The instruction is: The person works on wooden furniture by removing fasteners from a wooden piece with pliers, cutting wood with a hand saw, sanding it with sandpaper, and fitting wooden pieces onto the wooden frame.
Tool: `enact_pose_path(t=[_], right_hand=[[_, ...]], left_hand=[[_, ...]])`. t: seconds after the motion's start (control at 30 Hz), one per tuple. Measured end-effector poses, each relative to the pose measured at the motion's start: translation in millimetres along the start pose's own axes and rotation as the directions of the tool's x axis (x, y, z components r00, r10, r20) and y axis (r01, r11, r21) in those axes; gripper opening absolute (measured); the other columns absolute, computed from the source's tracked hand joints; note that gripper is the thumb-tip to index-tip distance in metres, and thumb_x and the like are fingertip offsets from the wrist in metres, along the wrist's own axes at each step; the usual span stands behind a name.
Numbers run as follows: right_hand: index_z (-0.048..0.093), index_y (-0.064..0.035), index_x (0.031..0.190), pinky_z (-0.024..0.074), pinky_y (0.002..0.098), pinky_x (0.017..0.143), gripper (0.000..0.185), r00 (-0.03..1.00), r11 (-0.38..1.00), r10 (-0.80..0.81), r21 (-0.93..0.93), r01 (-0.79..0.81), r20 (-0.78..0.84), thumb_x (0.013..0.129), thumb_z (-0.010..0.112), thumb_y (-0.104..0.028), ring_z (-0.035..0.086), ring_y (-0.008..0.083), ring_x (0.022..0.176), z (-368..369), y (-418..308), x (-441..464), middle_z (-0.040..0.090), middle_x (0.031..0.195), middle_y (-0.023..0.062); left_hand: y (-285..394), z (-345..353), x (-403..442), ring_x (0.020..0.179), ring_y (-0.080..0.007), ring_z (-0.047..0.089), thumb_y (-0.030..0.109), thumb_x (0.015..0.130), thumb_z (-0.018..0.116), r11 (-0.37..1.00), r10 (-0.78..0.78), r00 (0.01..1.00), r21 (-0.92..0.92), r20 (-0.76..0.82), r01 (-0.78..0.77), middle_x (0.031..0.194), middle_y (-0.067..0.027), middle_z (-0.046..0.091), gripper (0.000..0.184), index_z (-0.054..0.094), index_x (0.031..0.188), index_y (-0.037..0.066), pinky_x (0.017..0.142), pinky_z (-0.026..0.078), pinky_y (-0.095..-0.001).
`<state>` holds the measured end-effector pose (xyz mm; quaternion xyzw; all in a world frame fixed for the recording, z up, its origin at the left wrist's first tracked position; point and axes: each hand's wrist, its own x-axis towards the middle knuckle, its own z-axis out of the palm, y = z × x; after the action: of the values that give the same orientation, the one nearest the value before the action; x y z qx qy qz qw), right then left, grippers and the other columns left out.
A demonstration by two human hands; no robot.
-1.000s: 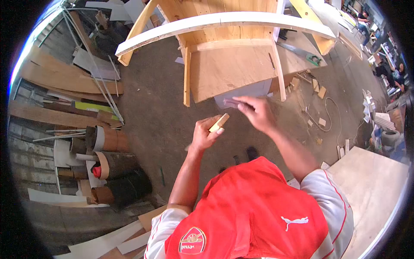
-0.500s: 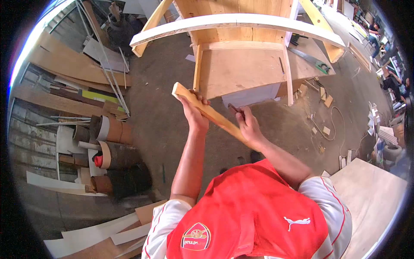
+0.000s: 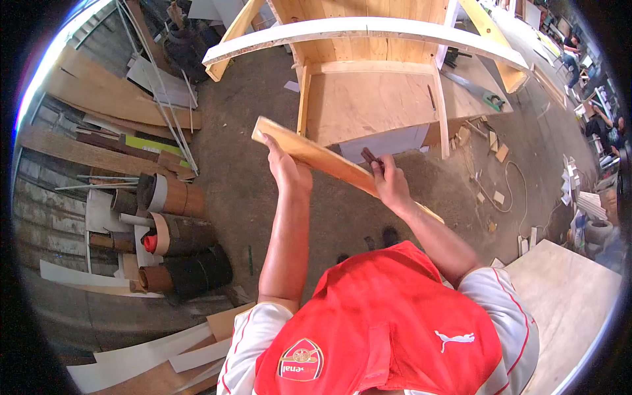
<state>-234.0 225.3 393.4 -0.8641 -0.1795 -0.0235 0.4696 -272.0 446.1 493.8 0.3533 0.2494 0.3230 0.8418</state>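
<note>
A narrow wooden board point(image 3: 332, 162) slants across in front of me, from upper left down toward my right forearm. My left hand point(image 3: 288, 170) grips it near its upper end, thumb on the near face and fingers hidden behind. Pinched in my right hand point(image 3: 393, 183) is a small dark brown folded piece point(image 3: 370, 157), which looks like sandpaper. That hand is beside the board's lower half; whether the piece touches the wood I cannot tell. Past the board stands a wooden frame with a curved white-topped rail point(image 3: 368, 31).
A handsaw point(image 3: 471, 89) lies on a plywood panel beside the frame. Wood offcuts point(image 3: 497, 153) and a cable point(image 3: 513, 197) are on the floor at right. Rolled sheets point(image 3: 187, 237) and long boards line the left. Other people point(image 3: 571, 56) are far right.
The board has turned so its broad face shows more, and its upper end has shifted left. My right hand has moved slightly right with the brown piece.
</note>
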Motion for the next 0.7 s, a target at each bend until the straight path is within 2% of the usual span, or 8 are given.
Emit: enact_pose_path(t=[0.13,0.23,0.3,0.37,0.43,0.53,0.63,0.7], right_hand=[[0.051,-0.0050,0.108,0.0482,0.0612,0.068,0.027,0.997,0.996,0.066,0.068,-0.064,-0.029,0.105,0.053,-0.032,0.064,0.0527,0.086,0,-19,11,0.068,0.089,0.0278],[0.051,-0.0044,0.109,0.0491,0.0567,0.069,0.026,0.996,0.988,0.022,0.152,-0.009,-0.088,0.105,0.054,-0.030,0.065,0.0492,0.084,-3,-48,20,0.068,0.086,0.0246],[0.052,-0.0031,0.107,0.0502,0.0487,0.067,0.023,0.985,0.972,-0.055,0.216,0.090,-0.163,0.105,0.057,-0.026,0.067,0.0421,0.076,-2,-52,27,0.065,0.077,0.0188],[0.053,-0.0030,0.104,0.0497,0.0447,0.067,0.026,0.992,0.988,0.072,0.141,-0.057,-0.102,0.106,0.055,-0.029,0.066,0.0323,0.075,-30,-57,36,0.067,0.083,0.0153],[0.054,-0.0039,0.102,0.0490,0.0438,0.066,0.026,0.991,0.997,0.031,0.073,-0.022,-0.128,0.105,0.055,-0.030,0.066,0.0280,0.075,-61,-48,39,0.067,0.084,0.0137],[0.052,-0.0050,0.106,0.0489,0.0445,0.070,0.024,0.997,0.997,0.063,0.056,-0.060,-0.050,0.105,0.056,-0.029,0.066,0.0321,0.077,-89,-26,20,0.067,0.085,0.0149],[0.052,-0.0053,0.109,0.0498,0.0526,0.066,0.022,0.983,0.982,-0.034,-0.188,-0.001,-0.181,0.103,0.058,-0.025,0.065,0.0420,0.076,-67,15,-9,0.067,0.084,0.0174],[0.051,-0.0060,0.112,0.0494,0.0541,0.069,0.022,0.939,0.963,-0.195,-0.235,0.129,-0.283,0.101,0.060,-0.023,0.066,0.0409,0.081,-65,25,-9,0.067,0.087,0.0174]], left_hand=[[-22,9,-41,0.100,-0.0130,0.050,0.051,0.108,0.046,0.951,0.093,0.994,0.290,0.049,-0.104,0.113,-0.0052,0.052,0.046,0.043,0.125,0.009,0.083,0.044,-0.0334],[-69,-6,-69,0.105,-0.0151,0.053,0.048,0.109,0.044,0.890,-0.013,0.983,0.450,0.186,-0.073,0.121,-0.0051,0.055,0.051,0.047,0.137,0.005,0.093,0.046,-0.0352],[-87,-9,-64,0.109,-0.0153,0.052,0.052,0.108,0.043,0.942,0.056,0.989,0.321,0.138,-0.098,0.125,-0.0062,0.055,0.058,0.048,0.139,0.004,0.094,0.045,-0.0343],[-77,2,-56,0.118,-0.0180,0.051,0.058,0.107,0.040,0.975,0.080,0.995,0.214,-0.065,-0.064,0.130,-0.0085,0.055,0.065,0.047,0.142,0.003,0.098,0.045,-0.0356],[-73,-10,-31,0.126,-0.0253,0.051,0.061,0.106,0.036,0.989,0.076,0.988,0.136,-0.136,-0.058,0.138,-0.0136,0.051,0.072,0.040,0.148,0.003,0.107,0.043,-0.0403],[-52,-12,-20,0.133,-0.0311,0.044,0.072,0.101,0.032,0.995,0.081,0.983,0.065,-0.164,-0.071,0.150,-0.0166,0.041,0.086,0.029,0.156,0.005,0.116,0.034,-0.0466],[-44,-13,-16,0.135,-0.0310,0.042,0.073,0.101,0.028,0.983,0.167,0.977,-0.055,-0.131,-0.176,0.151,-0.0164,0.040,0.086,0.028,0.156,0.007,0.116,0.033,-0.0481],[-44,-18,-12,0.122,-0.0281,0.049,0.074,0.100,0.025,0.984,0.134,0.985,-0.107,-0.105,-0.145,0.137,-0.0129,0.048,0.081,0.033,0.151,0.011,0.111,0.038,-0.0484]])
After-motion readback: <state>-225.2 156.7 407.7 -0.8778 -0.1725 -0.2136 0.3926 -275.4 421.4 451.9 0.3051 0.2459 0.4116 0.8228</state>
